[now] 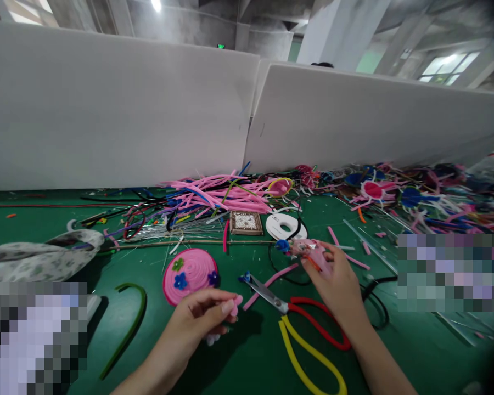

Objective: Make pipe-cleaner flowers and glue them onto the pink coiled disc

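My left hand [206, 315] is closed in a pinch on a small pink fuzzy piece [236, 305], its exact shape partly hidden by the fingers. My right hand [337, 277] rests around a pink glue gun [307, 248] with an orange trigger and a blue tip. Beside my left hand lies a round pink coiled disc [191, 274] with blue and green pipe-cleaner flowers on it. Between the hands are scissors [278, 302] with one red and one yellow handle. A small blue piece [244, 277] sits at their blade tip.
A heap of pink pipe cleaners [218, 192] lies along white partition boards [119, 109]. Nearby are a white spool [286, 226] and a small box of beads [246, 223]. A green pipe cleaner [132, 323] curves at left; a black cord [381, 310] loops at right.
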`<state>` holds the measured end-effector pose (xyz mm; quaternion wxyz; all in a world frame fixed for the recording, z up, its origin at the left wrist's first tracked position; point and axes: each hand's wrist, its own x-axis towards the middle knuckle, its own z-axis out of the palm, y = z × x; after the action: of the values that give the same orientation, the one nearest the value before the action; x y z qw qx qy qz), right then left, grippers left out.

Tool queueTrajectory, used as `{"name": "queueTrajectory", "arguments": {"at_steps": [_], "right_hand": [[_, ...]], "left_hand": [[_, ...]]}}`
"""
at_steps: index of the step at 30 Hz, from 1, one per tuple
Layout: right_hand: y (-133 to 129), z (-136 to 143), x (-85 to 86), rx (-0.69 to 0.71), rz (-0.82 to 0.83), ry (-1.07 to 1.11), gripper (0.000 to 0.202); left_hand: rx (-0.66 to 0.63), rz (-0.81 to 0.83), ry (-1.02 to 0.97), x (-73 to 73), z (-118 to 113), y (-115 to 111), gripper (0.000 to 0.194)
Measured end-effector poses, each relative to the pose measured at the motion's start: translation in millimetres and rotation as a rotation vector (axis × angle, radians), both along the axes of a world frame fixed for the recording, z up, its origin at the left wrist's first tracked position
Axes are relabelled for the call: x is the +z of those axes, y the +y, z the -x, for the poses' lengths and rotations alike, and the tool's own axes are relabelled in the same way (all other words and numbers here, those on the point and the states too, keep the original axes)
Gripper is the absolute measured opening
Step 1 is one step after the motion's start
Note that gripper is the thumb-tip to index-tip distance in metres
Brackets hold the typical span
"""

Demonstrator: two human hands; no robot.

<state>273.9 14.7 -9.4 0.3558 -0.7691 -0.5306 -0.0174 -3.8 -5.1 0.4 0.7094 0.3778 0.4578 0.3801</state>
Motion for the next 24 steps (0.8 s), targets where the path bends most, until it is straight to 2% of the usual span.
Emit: {"name": "queueTrajectory", "arguments": {"at_steps": [3,6,11,17,24], "right_hand": [[-4,9,3.2,0.106,0.005,0.209,0.06],[-11,19,4.8,0.208,0.019,0.295,0.061],[-22,29,5.3,0.292,-0.083,0.2,0.053],[-27,33,3.7,0.317,-0.11,0.08,0.051],[-29,36,2.1,0.332,-0.096,0.139,0.048]], "left_hand": [[0.053,-0.05,-0.008,-2.1,-7,-3,0.03],[0.144,-0.064,-0.043,-3.8,-16,-4,0.035],[0.282,-0.105,0.0,-6.6,-25,-1,0.037],[0.361,-0.247,0.054,-5.8,-33,2,0.029],[0.363,-0.366,0.115,-1.3,-35,-4,0.025]]}}
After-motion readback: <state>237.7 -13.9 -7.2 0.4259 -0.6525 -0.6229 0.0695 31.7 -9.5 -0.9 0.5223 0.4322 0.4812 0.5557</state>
